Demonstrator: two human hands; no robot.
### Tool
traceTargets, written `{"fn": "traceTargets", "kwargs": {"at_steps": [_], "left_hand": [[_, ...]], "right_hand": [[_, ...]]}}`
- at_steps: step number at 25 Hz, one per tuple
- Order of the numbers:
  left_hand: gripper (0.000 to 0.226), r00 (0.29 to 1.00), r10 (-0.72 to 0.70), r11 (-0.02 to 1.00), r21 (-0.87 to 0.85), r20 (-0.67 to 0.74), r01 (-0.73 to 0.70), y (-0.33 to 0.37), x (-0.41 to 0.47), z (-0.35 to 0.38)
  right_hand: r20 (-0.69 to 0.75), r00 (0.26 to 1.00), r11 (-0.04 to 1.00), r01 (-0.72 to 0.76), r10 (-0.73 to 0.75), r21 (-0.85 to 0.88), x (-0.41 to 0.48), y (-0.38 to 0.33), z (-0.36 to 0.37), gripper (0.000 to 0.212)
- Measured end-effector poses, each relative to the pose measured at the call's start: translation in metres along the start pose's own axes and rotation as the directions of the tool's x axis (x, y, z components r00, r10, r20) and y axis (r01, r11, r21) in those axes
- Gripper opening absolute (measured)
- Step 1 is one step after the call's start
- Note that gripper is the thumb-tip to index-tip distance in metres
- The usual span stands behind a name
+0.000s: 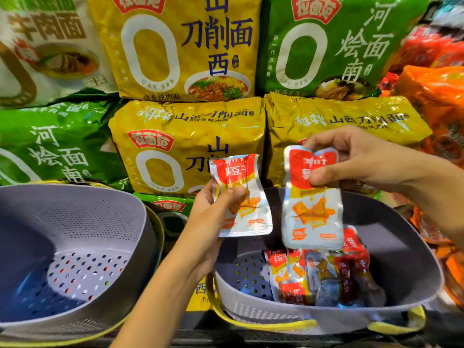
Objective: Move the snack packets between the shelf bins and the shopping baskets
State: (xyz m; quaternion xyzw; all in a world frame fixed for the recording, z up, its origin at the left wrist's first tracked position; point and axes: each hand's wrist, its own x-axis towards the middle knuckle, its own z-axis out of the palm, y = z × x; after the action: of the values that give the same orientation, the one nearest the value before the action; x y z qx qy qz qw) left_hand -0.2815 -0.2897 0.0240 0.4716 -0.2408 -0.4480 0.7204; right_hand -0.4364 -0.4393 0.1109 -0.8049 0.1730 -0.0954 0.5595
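Left basket [100, 222]: grey plastic with perforated walls and floor, low on the left, in front of the stacked bags.
Green noodle bag [50, 144]: lies behind the left basket, with a pale bag stacked above it.
Yellow noodle bags [175, 151]: fill the middle of the shelf in two tiers, printed with blue characters and a large white ring.
Left hand [213, 209]: raised between the two baskets, forearm coming up from the lower edge.
Left fingers [233, 194]: curled round the left packet, thumb pressed on its front and the rest behind it.
Left packet [248, 217]: red-and-white foil snack sachet, upside down and slightly bowed, held in the air over the near-left rim of the right basket.
Right packet [312, 217]: same design, also upside down, hanging just beside the left packet without touching it, above the pile.
Right hand [356, 159]: reaches in from the right and pinches the right packet's upper part, thumb in front, fingers bent over the top edge.
Right basket [391, 247]: grey and perforated, with a yellow handle [263, 322] lying along its near rim.
Pile of packets [324, 275]: red-and-white sachets heaped on the right basket's floor.
Orange bags [439, 101]: crowded at the far right of the shelf.
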Motion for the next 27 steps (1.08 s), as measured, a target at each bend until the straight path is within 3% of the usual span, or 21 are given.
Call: {"fn": "traceTargets", "kwargs": {"at_steps": [4, 10, 13, 16, 18, 19, 21, 22, 23, 25, 27], "left_hand": [[0.054, 0.998, -0.053, 0.999, -0.003, 0.045, 0.054, 0.003, 0.001, 0.002], [0.059, 0.992, -0.078, 0.997, 0.002, 0.095, 0.078, 0.006, -0.001, 0.002], [0.058, 0.994, -0.045, 0.998, 0.045, 0.103, 0.041, 0.003, -0.001, -0.002], [0.054, 0.994, -0.033, 0.999, 0.009, 0.106, 0.032, 0.001, 0.0, -0.005], [0.052, 0.994, -0.03, 0.999, -0.034, 0.101, 0.033, 0.001, 0.001, -0.007], [0.053, 0.994, -0.027, 0.999, -0.042, 0.106, 0.031, 0.0, 0.001, -0.008], [0.057, 0.993, -0.022, 0.999, -0.03, 0.113, 0.026, 0.0, 0.001, -0.008], [0.062, 0.994, -0.018, 1.0, -0.021, 0.112, 0.02, -0.001, 0.001, -0.009], [0.072, 0.994, -0.016, 1.0, -0.007, 0.112, 0.017, -0.001, 0.0, -0.008], [0.091, 0.993, -0.02, 1.0, 0.021, 0.115, 0.017, 0.0, -0.002, -0.007], [0.078, 0.995, -0.025, 0.999, 0.028, 0.094, 0.023, 0.0, -0.001, -0.009]], "right_hand": [[-0.132, 0.99, 0.999, 0.038, -0.042, -0.031, 0.025, -0.006, 0.029, 0.028], [-0.342, 0.929, 0.974, 0.068, -0.141, -0.218, 0.039, 0.003, 0.051, 0.055], [-0.376, 0.901, 0.96, 0.128, -0.217, -0.248, 0.035, 0.006, 0.048, 0.049], [-0.412, 0.904, 0.992, 0.093, -0.118, -0.08, 0.016, 0.013, 0.032, 0.03], [-0.34, 0.94, 0.959, -0.07, -0.029, -0.273, -0.003, 0.029, 0.014, 0.028], [-0.272, 0.961, 0.846, -0.194, 0.06, -0.496, -0.012, 0.043, 0.006, 0.028], [-0.194, 0.922, 0.417, -0.33, 0.336, -0.847, -0.023, 0.075, 0.0, 0.038], [-0.205, 0.865, 0.203, -0.326, 0.457, -0.923, -0.025, 0.089, 0.001, 0.046], [-0.216, 0.821, 0.064, -0.292, 0.528, -0.954, -0.026, 0.101, 0.004, 0.05], [-0.201, 0.833, -0.025, -0.22, 0.515, -0.975, -0.023, 0.116, 0.01, 0.043], [-0.139, 0.881, -0.028, -0.142, 0.453, -0.989, -0.019, 0.123, 0.013, 0.03]]}}
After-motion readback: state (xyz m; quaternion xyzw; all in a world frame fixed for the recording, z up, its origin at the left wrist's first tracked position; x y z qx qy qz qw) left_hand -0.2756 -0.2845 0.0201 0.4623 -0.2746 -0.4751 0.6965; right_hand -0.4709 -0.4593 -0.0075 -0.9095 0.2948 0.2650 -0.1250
